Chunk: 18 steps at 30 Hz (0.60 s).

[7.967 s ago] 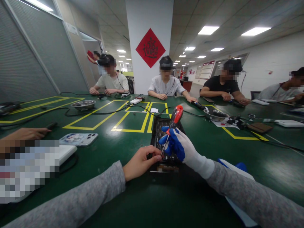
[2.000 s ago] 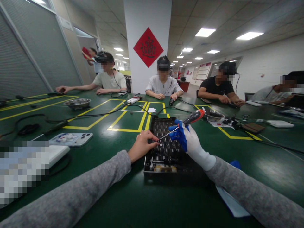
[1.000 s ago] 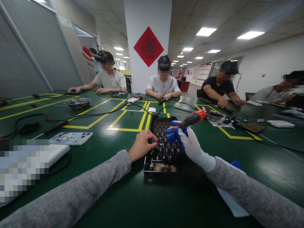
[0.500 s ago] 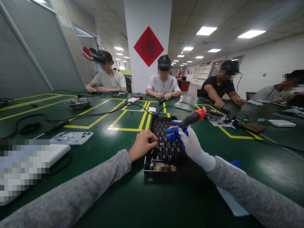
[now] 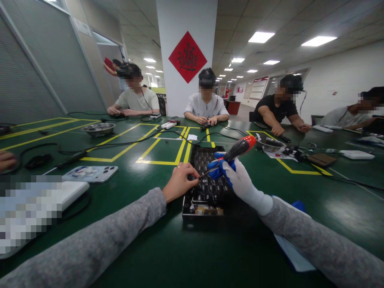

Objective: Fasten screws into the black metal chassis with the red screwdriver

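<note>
My right hand point(image 5: 240, 180), in a white and blue glove, is closed around a screwdriver point(image 5: 240, 148) with a red and black handle. The handle leans up to the right, and the shaft slopes down to the left. My bare left hand point(image 5: 181, 180) pinches its thumb and fingers together at the screwdriver's tip; what they hold, if anything, is too small to make out. Under both hands lies a black rectangular housing point(image 5: 204, 196) with a bumpy dark inside and a strip of circuit board at its near end. A small bright round spot shows close to the tip.
A phone point(image 5: 90, 174) and a white box point(image 5: 75, 192) lie to the left. Metal bowls point(image 5: 99, 129) and black cables point(image 5: 132, 139) are farther off on the green table point(image 5: 144, 248). Cloth lies under my right forearm. Several people sit across; a person's hand point(image 5: 7, 161) is at the left edge.
The screwdriver's handle has shifted slightly left and down in my right hand. My left hand stays nearly still. Another person's hand has come into view at the left edge.
</note>
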{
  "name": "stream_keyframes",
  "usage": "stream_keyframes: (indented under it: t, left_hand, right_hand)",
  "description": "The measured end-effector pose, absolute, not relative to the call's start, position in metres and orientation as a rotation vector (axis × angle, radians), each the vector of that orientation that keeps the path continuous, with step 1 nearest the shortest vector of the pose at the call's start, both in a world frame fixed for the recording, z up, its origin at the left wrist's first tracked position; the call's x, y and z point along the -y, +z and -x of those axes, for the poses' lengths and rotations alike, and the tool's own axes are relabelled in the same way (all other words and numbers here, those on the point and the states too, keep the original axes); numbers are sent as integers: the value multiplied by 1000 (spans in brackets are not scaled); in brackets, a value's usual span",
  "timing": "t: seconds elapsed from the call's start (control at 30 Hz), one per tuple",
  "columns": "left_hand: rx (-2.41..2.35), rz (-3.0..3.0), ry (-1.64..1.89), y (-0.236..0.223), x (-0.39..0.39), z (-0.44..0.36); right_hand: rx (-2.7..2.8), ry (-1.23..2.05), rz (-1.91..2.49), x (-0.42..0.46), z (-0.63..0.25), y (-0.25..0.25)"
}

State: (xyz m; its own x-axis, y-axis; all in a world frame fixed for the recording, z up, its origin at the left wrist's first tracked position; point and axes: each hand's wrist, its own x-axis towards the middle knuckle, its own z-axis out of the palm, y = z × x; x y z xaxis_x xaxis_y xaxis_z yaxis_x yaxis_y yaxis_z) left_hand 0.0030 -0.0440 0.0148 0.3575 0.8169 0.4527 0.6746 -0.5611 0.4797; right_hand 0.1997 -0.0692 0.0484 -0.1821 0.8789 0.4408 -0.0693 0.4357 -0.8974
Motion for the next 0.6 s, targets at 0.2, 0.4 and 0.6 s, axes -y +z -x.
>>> stream_keyframes:
  t: [0.2,0.4,0.6]
  left_hand:
    - [-1331,-2410,978,15,43,-3]
    - [-1344,-2388,945,16,42,-3]
    - [-1313,-2381,977,18,44,-2]
  right_hand:
    - [1558,974,726,71,-200,49]
    - [1531,952,790,70,-202,49]
    - [1504,816,840,69,-205,48]
